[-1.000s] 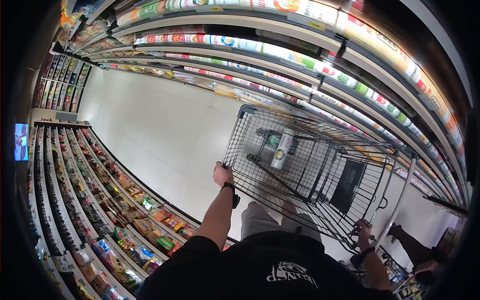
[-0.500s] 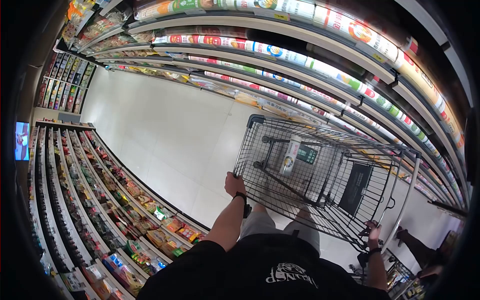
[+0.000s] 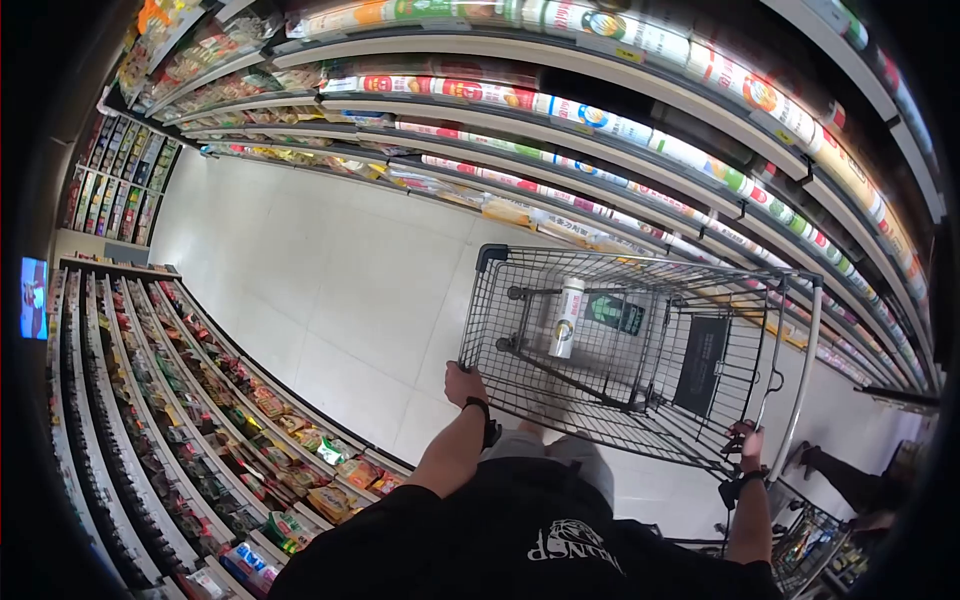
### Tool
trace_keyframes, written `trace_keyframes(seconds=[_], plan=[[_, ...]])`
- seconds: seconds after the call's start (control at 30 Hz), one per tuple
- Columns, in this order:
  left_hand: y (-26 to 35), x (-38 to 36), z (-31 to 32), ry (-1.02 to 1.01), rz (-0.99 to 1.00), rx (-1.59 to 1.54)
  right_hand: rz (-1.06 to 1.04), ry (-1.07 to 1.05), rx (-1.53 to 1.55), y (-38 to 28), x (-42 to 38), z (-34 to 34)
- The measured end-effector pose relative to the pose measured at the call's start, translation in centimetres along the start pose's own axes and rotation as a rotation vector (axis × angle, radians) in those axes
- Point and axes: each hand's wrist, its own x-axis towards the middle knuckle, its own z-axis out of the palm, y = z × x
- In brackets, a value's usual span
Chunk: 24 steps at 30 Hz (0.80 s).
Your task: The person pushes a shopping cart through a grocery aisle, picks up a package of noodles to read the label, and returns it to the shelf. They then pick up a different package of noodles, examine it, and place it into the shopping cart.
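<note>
A black wire shopping cart [image 3: 640,340] stands in a store aisle in front of me. My left hand [image 3: 463,383], with a dark watch on the wrist, grips the cart's rim at its near left corner. Over by the grey push handle [image 3: 800,370], my right hand [image 3: 745,440] holds the cart's frame. A white cylindrical can [image 3: 565,315] lies inside the basket, with a dark green packet [image 3: 615,312] next to it.
Stocked shelves line both sides: snack packets on the left [image 3: 250,410], cans and tubs on the right [image 3: 620,125]. Pale tiled floor [image 3: 330,270] runs ahead. Another person's legs [image 3: 850,485] and a second cart [image 3: 805,540] are at the lower right.
The cart has shifted slightly in view as it rolls along the aisle, and the shelves have slid past. Both hands kept their hold on the cart.
</note>
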Motion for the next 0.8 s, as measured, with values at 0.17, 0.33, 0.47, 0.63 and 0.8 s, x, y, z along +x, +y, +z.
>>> trace_keyframes(seconds=[0.17, 0.33, 0.47, 0.63, 0.8], plan=[[-1.8, 3.2, -1.2, 0.017, -0.005, -0.001, -0.006, -0.026, 0.031, 0.4, -0.6, 2.8], [-3.7, 6.7, -2.0, 0.034, 0.028, 0.003, -0.037, -0.054, 0.034, 0.6, -1.8, 5.9], [-3.9, 9.4, -4.2, 0.011, 0.044, 0.008, -0.021, -0.064, -0.020, 0.6, -4.5, 8.7], [-5.6, 14.1, -6.2, 0.045, 0.095, 0.015, -0.004, -0.046, -0.025, 2.2, -8.0, 12.6], [-6.5, 18.3, -9.0, 0.047, 0.126, 0.039, -0.019, -0.035, -0.003, 5.0, -10.1, 16.4]])
